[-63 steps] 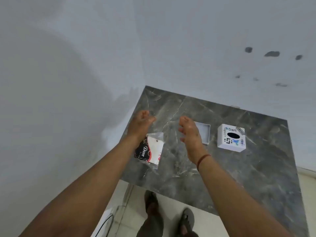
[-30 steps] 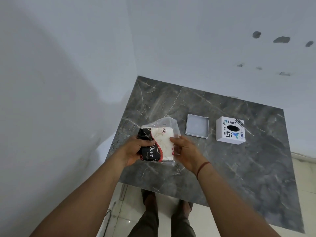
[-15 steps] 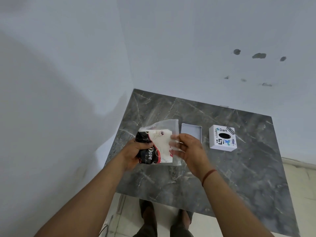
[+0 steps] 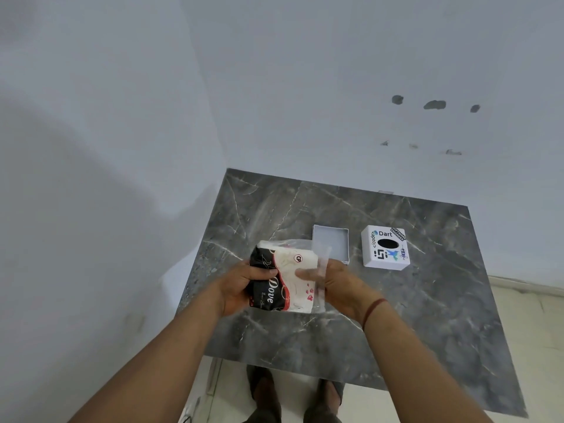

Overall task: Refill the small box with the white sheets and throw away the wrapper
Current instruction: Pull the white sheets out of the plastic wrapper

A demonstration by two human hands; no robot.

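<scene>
Both hands hold a wrapped pack [image 4: 283, 280] above the near left part of the grey marbled counter [image 4: 427, 315]. The left hand [image 4: 241, 288] has its grip closed on the pack's black end, thumb across the top face; the fingers beneath are hidden by the pack. The right hand [image 4: 338, 286] has its grip closed on the clear plastic wrapper [image 4: 320, 261] at the pack's right side, with a finger lying over the printed face. That finger shows through the film and is blurred, so the exact pinch point cannot be made out. The white sheets inside are hidden behind the print, which reads "Dove"; smaller lettering is illegible. Whether the wrapper is already torn open cannot be determined.

Beyond the right hand, a shallow white tray-like lid [image 4: 331, 242] lies flat on the counter, its near edge partly covered by the wrapper and fingers. Just to its right, apart from it, stands the small white box [image 4: 385, 250], with stickers and a dark oval opening on top. Its interior is not visible.

A reddish thread band [image 4: 373, 309] circles the right wrist. Feet [image 4: 265, 392] on the floor are cut off by the lower edge.
</scene>
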